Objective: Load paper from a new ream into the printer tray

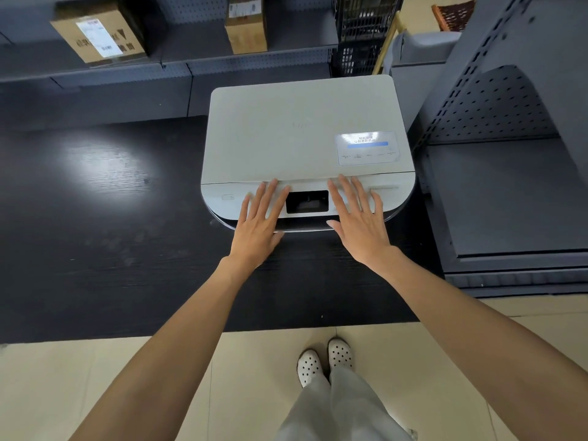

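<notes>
A white printer point(286, 135) stands on a dark wooden table point(105, 218), its lid closed and a small black screen point(307, 202) on the front panel. My left hand point(259, 218) lies flat on the front panel left of the screen, fingers spread. On the other side of the screen my right hand point(359, 218) rests the same way, palm down and holding nothing. No paper ream and no open tray are in view.
Grey metal shelving point(509, 186) stands close to the printer's right side. Behind the table a shelf holds two cardboard boxes point(98, 33) and a black crate point(362, 30). The table's near edge is over a tiled floor where my white shoes point(324, 361) show.
</notes>
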A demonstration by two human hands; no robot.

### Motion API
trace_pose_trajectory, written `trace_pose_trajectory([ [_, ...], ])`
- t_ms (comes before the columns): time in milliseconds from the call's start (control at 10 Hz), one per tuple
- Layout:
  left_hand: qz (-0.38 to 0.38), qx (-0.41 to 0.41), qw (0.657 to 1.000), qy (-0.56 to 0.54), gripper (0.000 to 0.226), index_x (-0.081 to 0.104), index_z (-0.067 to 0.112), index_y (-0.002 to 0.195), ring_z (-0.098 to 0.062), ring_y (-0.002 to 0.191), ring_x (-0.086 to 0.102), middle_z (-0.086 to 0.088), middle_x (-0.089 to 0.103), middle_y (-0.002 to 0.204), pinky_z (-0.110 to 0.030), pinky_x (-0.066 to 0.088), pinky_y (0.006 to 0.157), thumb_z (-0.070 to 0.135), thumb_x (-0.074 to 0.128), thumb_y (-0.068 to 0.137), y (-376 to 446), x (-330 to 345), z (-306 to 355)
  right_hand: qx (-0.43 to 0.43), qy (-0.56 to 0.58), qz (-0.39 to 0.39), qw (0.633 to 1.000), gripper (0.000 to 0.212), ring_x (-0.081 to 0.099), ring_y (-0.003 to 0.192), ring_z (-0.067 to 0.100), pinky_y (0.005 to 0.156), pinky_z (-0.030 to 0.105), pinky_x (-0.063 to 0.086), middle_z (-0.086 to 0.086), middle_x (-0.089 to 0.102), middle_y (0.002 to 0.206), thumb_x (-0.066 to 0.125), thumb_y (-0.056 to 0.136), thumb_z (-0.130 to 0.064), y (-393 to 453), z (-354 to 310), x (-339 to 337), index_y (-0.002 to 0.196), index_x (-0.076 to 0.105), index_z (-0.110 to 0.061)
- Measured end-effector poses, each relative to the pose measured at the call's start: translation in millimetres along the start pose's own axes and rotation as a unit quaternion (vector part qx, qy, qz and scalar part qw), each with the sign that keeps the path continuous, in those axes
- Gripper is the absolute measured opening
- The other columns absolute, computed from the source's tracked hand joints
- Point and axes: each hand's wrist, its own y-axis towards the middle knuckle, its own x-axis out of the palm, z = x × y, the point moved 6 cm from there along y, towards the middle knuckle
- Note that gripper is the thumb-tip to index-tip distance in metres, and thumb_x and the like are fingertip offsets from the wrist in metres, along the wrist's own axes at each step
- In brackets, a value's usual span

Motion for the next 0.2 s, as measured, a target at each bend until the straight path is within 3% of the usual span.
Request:
trace_pose_trajectory([
  [100,-0.022,-0.005,0.999,-0.030,0.085,0.001,0.025,0.159,-0.026,0.153,-0.006,-0.003,-0.006,0.167,-0.047,0.008,0.124,0.032,0.059,0.096,-1.3,-9.8,1.7,0.008,0.033,-0.051,0.998,0.075,0.010,0.154,0.028,0.118,0.049,0.022,0.007,0.004,0.167,0.041,0.102,-0.048,-0.6,-2.1,-15.9,0.159,0.004,-0.017],
  [200,-0.028,-0.019,0.996,-0.086,0.071,0.007,0.026,0.159,-0.025,0.153,-0.005,-0.001,-0.001,0.167,-0.046,0.009,0.124,0.031,0.050,0.102,-3.0,-23.8,5.7,0.014,0.085,-0.091,0.992,0.061,0.014,0.152,0.028,0.116,0.046,0.029,0.004,0.012,0.166,0.030,0.105,-0.046,-2.4,-5.9,-33.1,0.158,0.016,-0.018],
])
